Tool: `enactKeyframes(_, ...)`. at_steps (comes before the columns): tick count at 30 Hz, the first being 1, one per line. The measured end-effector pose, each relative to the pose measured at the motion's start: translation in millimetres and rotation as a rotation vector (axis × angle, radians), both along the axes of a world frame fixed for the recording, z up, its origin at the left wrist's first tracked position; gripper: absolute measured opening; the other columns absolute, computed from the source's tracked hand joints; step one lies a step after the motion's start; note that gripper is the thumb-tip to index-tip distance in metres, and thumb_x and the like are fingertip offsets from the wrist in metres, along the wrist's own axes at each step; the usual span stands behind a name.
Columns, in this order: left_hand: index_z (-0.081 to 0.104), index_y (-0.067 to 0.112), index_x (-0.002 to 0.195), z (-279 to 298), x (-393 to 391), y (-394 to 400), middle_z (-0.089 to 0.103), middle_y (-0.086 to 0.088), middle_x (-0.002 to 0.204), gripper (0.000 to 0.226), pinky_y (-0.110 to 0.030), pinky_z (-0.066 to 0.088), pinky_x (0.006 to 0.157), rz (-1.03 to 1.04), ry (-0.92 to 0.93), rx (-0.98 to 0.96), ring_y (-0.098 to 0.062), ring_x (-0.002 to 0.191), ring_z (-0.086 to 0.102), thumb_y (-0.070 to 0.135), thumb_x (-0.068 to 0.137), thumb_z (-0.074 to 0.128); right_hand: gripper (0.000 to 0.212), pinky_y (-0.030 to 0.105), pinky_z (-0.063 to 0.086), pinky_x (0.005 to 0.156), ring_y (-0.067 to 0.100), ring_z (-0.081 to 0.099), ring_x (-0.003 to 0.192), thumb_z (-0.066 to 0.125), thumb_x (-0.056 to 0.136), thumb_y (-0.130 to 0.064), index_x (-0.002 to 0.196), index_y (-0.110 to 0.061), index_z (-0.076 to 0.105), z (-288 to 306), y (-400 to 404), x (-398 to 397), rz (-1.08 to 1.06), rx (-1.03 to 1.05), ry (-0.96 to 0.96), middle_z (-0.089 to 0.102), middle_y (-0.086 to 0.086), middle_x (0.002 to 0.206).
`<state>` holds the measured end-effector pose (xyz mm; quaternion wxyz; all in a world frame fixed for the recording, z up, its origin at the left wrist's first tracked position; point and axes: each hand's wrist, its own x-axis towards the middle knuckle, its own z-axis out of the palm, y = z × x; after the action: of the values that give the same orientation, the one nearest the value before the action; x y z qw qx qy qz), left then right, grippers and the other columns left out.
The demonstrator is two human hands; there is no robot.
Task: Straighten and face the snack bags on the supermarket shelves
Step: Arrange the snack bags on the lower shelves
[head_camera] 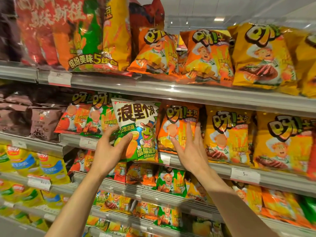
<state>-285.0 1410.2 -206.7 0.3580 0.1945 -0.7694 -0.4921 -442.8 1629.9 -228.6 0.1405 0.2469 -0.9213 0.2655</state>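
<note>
The left hand (109, 149) grips the lower left corner of a white and green snack bag (138, 129), thumb across the front of the pack and the other fingers curled behind its edge. The bag stands upright and faces outward on the middle shelf (213, 170), its bottom at the shelf's front lip, printed with a cartoon turtle in a hat. The right hand (191, 151) is spread, fingers straight and apart, with the fingertips laid flat on the front of the orange potato-stick bag (177, 124) just beside the white bag on the right; it grasps nothing. The two bags touch along their sides.

Further right on the same shelf stand two yellow potato-stick bags (227, 134), front out, each with a cartoon chef. To the left of the held bag are green and red bags (89, 118) of the same brand, then brown bags (42, 120) on a lower-set section. A white price tag (244, 175) sits on the shelf's front rail.

The shelf above (153, 88) carries orange bags (153, 52) and yellow ones, and a large multipack (95, 40) at left. Below, more rows of small orange, green and yellow packs fill the shelves, with yellow and blue crisp bags (51, 166) at lower left. Ceiling lights show at the top right.
</note>
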Motion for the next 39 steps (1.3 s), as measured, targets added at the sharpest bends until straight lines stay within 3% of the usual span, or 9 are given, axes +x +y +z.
enactKeyframes(3, 0.052, 0.016, 0.142, -2.8, -0.5, 3.7, 0.049, 0.016, 0.124, 0.057, 0.006, 0.036, 0.066, -0.006, 0.014, 0.018, -0.002, 0.110, 0.050, 0.034, 0.092, 0.072, 0.088, 0.042, 0.011, 0.124, 0.030, -0.006, 0.157, 0.022, 0.095, -0.077, 0.159, -0.031, -0.017, 4.1, 1.2, 0.1, -0.003, 0.024, -0.020, -0.023, 0.010, 0.167)
enactKeyframes(8, 0.054, 0.019, 0.141, -5.3, 8.4, 7.3, 0.052, 0.015, 0.127, 0.058, -0.013, 0.042, 0.090, -0.009, 0.060, 0.033, -0.006, 0.118, 0.051, 0.037, 0.089, 0.074, 0.090, 0.043, 0.008, 0.125, 0.023, -0.009, 0.157, 0.040, 0.091, -0.076, 0.160, -0.041, -0.005, 23.2, 11.1, 4.5, 0.117, -0.123, -0.256, -0.021, 0.000, 0.168)
enactKeyframes(12, 0.056, 0.020, 0.140, -16.8, 17.0, 9.8, 0.056, 0.011, 0.130, 0.057, -0.002, 0.040, 0.075, -0.021, 0.086, 0.062, -0.009, 0.119, 0.054, 0.035, 0.088, 0.075, 0.081, 0.038, 0.018, 0.122, 0.015, 0.008, 0.156, 0.055, 0.093, -0.064, 0.160, -0.033, 0.023, 30.0, 29.0, 13.1, 0.131, -0.239, -0.258, 0.000, -0.006, 0.170)
enactKeyframes(17, 0.063, 0.023, 0.133, -35.4, 29.1, 18.2, 0.069, 0.006, 0.127, 0.063, -0.037, 0.054, 0.099, -0.054, 0.102, 0.151, -0.011, 0.118, 0.065, 0.048, 0.079, 0.083, 0.047, 0.034, 0.039, 0.115, 0.011, 0.042, 0.141, 0.062, 0.096, -0.047, 0.139, -0.028, 0.056, 23.4, 56.3, 29.9, 0.137, -0.459, -0.289, 0.045, -0.007, 0.150)
enactKeyframes(20, 0.065, 0.023, 0.127, -42.3, 33.4, 34.0, 0.071, 0.005, 0.121, 0.055, -0.040, 0.053, 0.101, -0.056, 0.117, 0.185, -0.011, 0.114, 0.066, 0.042, 0.079, 0.085, 0.035, 0.017, 0.049, 0.088, 0.001, 0.061, 0.114, 0.063, 0.097, -0.042, 0.129, -0.030, 0.061, 16.9, 79.0, 45.8, 0.154, -0.563, -0.419, 0.065, -0.011, 0.123)
enactKeyframes(22, 0.065, 0.024, 0.126, -44.7, 34.6, 49.0, 0.071, 0.006, 0.119, 0.055, -0.038, 0.053, 0.099, -0.076, 0.115, 0.204, -0.013, 0.114, 0.066, 0.043, 0.078, 0.086, 0.029, 0.023, 0.052, 0.088, 0.005, 0.069, 0.102, 0.064, 0.097, -0.036, 0.125, -0.026, 0.064, 7.9, 93.5, 52.3, 0.151, -0.614, -0.497, 0.072, -0.007, 0.111)
enactKeyframes(26, 0.063, 0.022, 0.126, -46.5, 33.6, 86.9, 0.071, 0.008, 0.118, 0.050, -0.023, 0.056, 0.091, -0.135, 0.133, 0.249, -0.009, 0.113, 0.067, 0.032, 0.080, 0.080, 0.017, 0.023, 0.058, 0.070, 0.013, 0.070, 0.076, 0.063, 0.097, -0.011, 0.114, -0.008, 0.066, -12.9, 125.0, 65.0, 0.139, -0.790, -0.616, 0.075, 0.013, 0.098)
enactKeyframes(32, 0.065, 0.025, 0.125, -54.5, 20.5, 154.2, 0.073, 0.003, 0.120, 0.061, -0.045, 0.055, 0.098, -0.195, 0.102, 0.287, -0.016, 0.114, 0.068, 0.047, 0.072, 0.087, 0.022, 0.020, 0.056, 0.061, 0.027, 0.065, 0.081, 0.061, 0.097, -0.006, 0.118, 0.000, 0.066, -29.3, 196.4, 72.8, 0.070, -0.910, -0.650, 0.073, 0.021, 0.101)
enactKeyframes(39, 0.066, 0.027, 0.125, -57.9, -3.5, 282.8, 0.073, 0.001, 0.120, 0.059, -0.037, 0.059, 0.089, -0.233, 0.113, 0.314, -0.019, 0.114, 0.069, 0.042, 0.073, 0.088, 0.015, 0.027, 0.059, 0.070, 0.020, 0.073, 0.083, 0.060, 0.100, -0.014, 0.109, -0.015, 0.071, -38.8, 323.0, 58.7, -0.058, -0.922, -0.584, 0.077, 0.009, 0.097)
